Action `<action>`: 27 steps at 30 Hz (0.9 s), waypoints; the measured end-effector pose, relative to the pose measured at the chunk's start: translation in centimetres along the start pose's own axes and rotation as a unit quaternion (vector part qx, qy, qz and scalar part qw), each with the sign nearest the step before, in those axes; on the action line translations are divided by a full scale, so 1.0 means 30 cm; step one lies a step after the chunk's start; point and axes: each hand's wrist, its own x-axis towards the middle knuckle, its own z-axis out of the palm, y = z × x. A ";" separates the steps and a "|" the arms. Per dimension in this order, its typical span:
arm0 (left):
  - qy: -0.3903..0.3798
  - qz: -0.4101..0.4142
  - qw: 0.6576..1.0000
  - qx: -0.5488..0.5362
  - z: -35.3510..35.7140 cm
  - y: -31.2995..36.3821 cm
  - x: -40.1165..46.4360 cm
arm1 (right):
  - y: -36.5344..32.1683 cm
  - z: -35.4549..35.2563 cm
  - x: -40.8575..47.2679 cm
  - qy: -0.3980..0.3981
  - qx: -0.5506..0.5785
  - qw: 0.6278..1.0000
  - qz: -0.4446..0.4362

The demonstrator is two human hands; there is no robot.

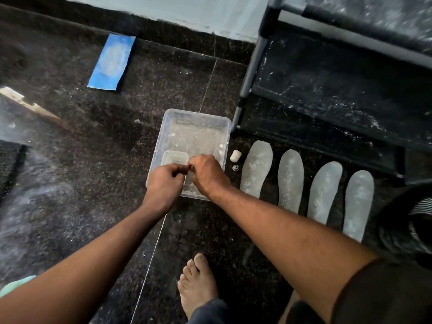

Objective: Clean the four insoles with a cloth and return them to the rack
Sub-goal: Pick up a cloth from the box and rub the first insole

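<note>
- Insoles: four, dusty — first (256,169), second (290,180), third (324,189), fourth (358,205) — in a row on the floor right of the clear tub (195,127).
- Cloth (111,62): one, blue, far left of tub.
- Hands: left hand (164,186) and right hand (208,175), over tub, fingers curled, perhaps pinching something tiny.
- Rack (327,94): one, behind insoles.

four insoles (306,183) lie in a row before the rack (327,90), right of the tub (163,127).
</note>
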 end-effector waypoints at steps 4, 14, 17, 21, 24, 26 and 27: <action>-0.031 0.009 0.999 -0.011 0.059 0.055 0.005 | 0.088 -0.080 -0.049 0.028 0.006 0.999 0.040; -0.171 -0.018 0.983 -0.065 0.358 0.245 -0.041 | 0.485 -0.223 -0.280 0.027 0.069 0.973 0.219; -0.182 -0.058 0.979 -0.077 0.425 0.257 -0.014 | 0.557 -0.218 -0.304 0.037 0.123 0.948 0.290; -0.179 -0.097 0.975 -0.085 0.469 0.272 0.007 | 0.617 -0.178 -0.271 0.077 0.175 0.913 0.359; -0.183 -0.101 0.974 -0.085 0.478 0.278 0.007 | 0.616 -0.144 -0.246 0.091 0.211 0.899 0.374; -0.180 -0.102 0.975 -0.083 0.489 0.281 0.015 | 0.621 -0.122 -0.226 0.099 0.235 0.889 0.379; -0.180 -0.101 0.975 -0.085 0.496 0.280 0.019 | 0.619 -0.116 -0.218 0.100 0.252 0.882 0.386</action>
